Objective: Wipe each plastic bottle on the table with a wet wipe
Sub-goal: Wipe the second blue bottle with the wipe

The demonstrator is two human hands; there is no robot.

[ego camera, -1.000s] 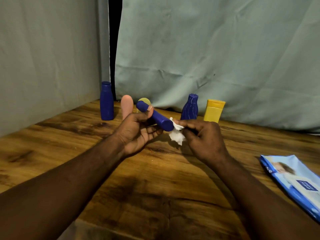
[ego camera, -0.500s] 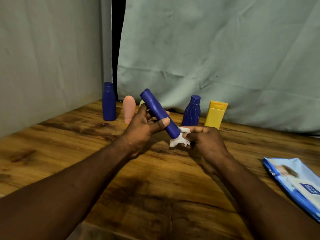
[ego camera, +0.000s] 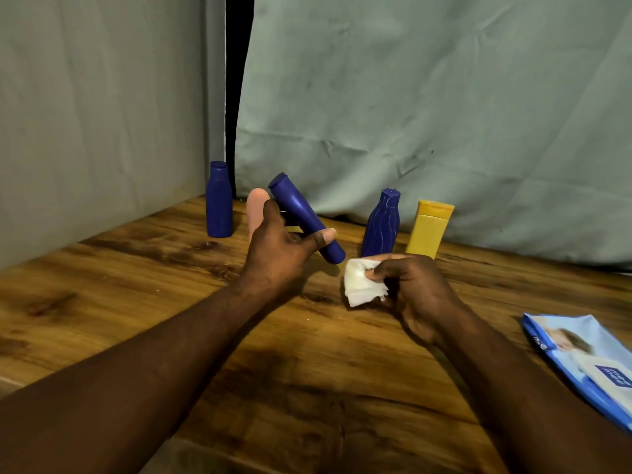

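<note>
Bottle being handled: slim dark-blue tube bottle [ego camera: 306, 218], centre of frame, held off the table [ego camera: 136, 285]. It's tilted, one end toward upper left, other end pointing down-right. Left hand [ego camera: 280, 254] grips it round the lower half, thumb across the front, fingers curled behind.

Wet wipe [ego camera: 360, 283] is white and crumpled, just right of centre. Tube's lower end sits just above-left of it, v. close, looks slightly apart. Right hand [ego camera: 413, 289] pinches the wipe w/ thumb on top and fingers curled round it, and hangs low over the wood.

Other bottles stand upright in a row at the back edge:
- plain blue bottle [ego camera: 219, 200], left of centre, by the corner
- pink bottle [ego camera: 256, 206], partly hidden behind the left hand & tube
- ribbed blue bottle [ego camera: 381, 224], behind the right hand
- yellow bottle [ego camera: 429, 229], darker cap, just beside the ribbed one on its right

Wipes pack [ego camera: 588, 364], blue and white, lies flat at lower right, cut off by the frame edge, well apart from the bottles.

Table is dark-grained wood. Grey-green cloth backdrop [ego camera: 410, 97] hangs behind it, w/ a narrow dark gap in the upper middle.
</note>
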